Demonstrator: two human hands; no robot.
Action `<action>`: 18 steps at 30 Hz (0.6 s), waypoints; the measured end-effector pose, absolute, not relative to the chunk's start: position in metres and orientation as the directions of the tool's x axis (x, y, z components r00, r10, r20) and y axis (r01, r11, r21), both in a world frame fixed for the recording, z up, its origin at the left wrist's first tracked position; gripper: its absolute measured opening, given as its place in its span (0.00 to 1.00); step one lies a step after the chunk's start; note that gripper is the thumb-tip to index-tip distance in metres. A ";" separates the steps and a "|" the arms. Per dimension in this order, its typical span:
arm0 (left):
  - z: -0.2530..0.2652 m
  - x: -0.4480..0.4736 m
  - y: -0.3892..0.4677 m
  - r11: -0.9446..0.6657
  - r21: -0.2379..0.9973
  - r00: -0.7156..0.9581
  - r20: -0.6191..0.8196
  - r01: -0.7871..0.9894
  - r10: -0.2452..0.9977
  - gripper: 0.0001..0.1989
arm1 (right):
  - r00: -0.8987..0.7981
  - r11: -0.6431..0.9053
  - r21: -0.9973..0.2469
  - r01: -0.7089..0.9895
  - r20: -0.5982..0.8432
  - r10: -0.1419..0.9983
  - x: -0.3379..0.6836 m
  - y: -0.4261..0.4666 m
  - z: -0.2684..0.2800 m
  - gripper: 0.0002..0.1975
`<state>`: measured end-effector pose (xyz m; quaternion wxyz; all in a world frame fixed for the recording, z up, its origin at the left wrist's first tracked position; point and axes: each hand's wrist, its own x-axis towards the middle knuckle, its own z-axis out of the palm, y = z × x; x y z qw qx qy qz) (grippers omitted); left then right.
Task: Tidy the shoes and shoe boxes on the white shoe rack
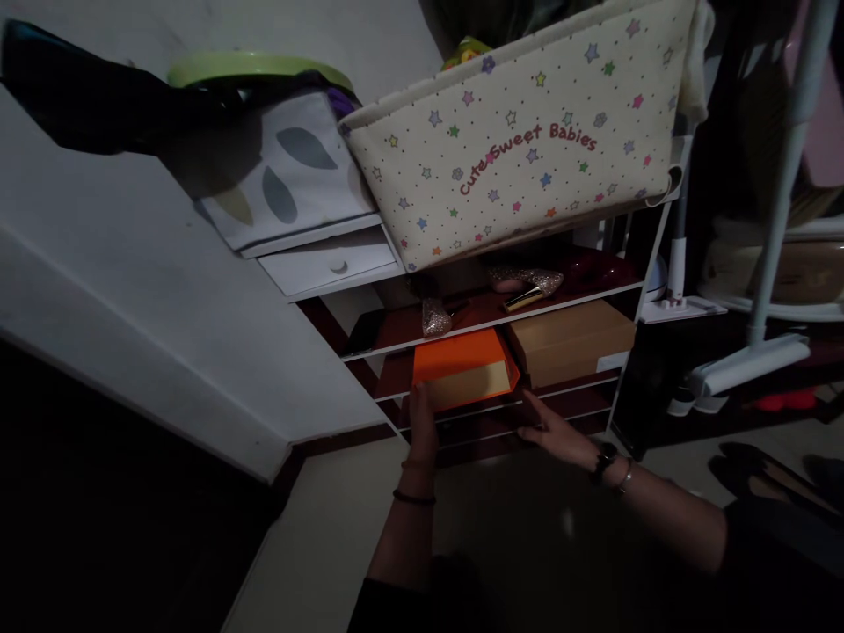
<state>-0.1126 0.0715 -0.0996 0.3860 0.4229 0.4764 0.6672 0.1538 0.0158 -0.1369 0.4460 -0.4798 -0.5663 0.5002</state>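
An orange-lidded shoebox [462, 369] sits on a lower shelf of a white rack [620, 391]. My left hand [422, 422] rests flat against the box's front left corner. Fingers spread, my right hand [552, 432] hovers just below and right of the box's right corner, near the shelf edge, holding nothing. A plain brown box [571, 341] stands beside the orange one on the right.
Glittery heeled shoes [524, 281] lie on the shelf above. A star-printed fabric basket [527, 141] sits on top, beside a leaf-patterned bin [290, 171] and a small white drawer [333, 262]. A white pole stand [758, 352] stands right, dark shoes [758, 470] on the floor.
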 end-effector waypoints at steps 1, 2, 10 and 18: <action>-0.098 -0.113 0.072 -0.239 0.966 -0.360 0.190 -0.095 0.913 0.34 | -0.161 0.052 -0.992 0.116 0.033 0.986 0.163 0.010 -0.136 0.47; -0.097 -0.114 0.072 -0.227 0.971 -0.382 0.182 -0.076 0.906 0.34 | -0.164 0.081 -0.989 0.125 0.060 0.985 0.173 0.004 -0.135 0.45; -0.077 -0.124 0.070 -0.313 0.903 -0.545 0.427 0.294 0.722 0.33 | 0.019 0.351 -0.882 0.315 0.375 0.927 0.236 0.000 -0.074 0.23; -0.034 -0.103 0.088 -0.445 0.717 -0.331 0.664 0.537 0.670 0.28 | 0.207 0.325 -0.894 0.308 0.396 0.895 0.255 0.099 0.043 0.12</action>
